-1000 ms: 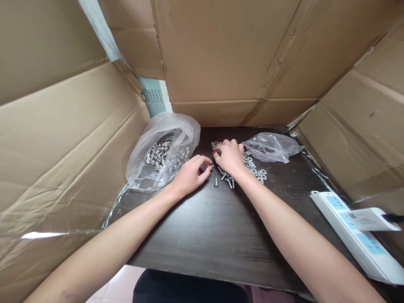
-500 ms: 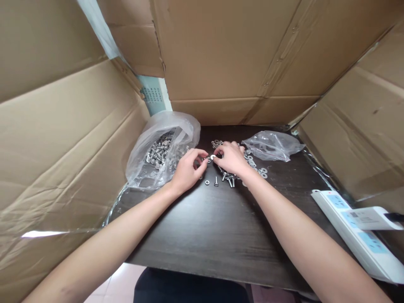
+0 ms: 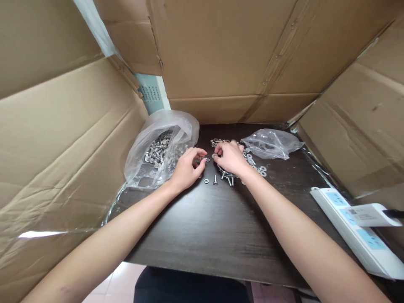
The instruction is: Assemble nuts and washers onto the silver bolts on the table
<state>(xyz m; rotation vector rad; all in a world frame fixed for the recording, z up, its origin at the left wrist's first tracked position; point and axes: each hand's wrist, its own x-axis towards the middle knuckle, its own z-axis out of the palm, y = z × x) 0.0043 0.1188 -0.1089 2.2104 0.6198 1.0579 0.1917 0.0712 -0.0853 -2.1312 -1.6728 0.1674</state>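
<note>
Left hand point(image 3: 186, 169) pinching small bolt point(image 3: 204, 159), right hand point(image 3: 232, 158) pinching washer point(image 3: 213, 156), both parts hovering between hands. Fingertip grips looking thin: washer possibly slipping, getting lost among loose bolts point(image 3: 227, 177) just below right hand.

Dark wood-grain table point(image 3: 205, 227), level. At rear left, large clear bag point(image 3: 148, 168) filled with bolts. At rear right, smaller clear bag point(image 3: 271, 143), crumpled and low. Between the bags, scattered washers point(image 3: 254, 163) and loose bolts point(image 3: 229, 179); just beside these, single nut point(image 3: 206, 181). At right edge, white power strip point(image 3: 356, 233), well apart.
</note>
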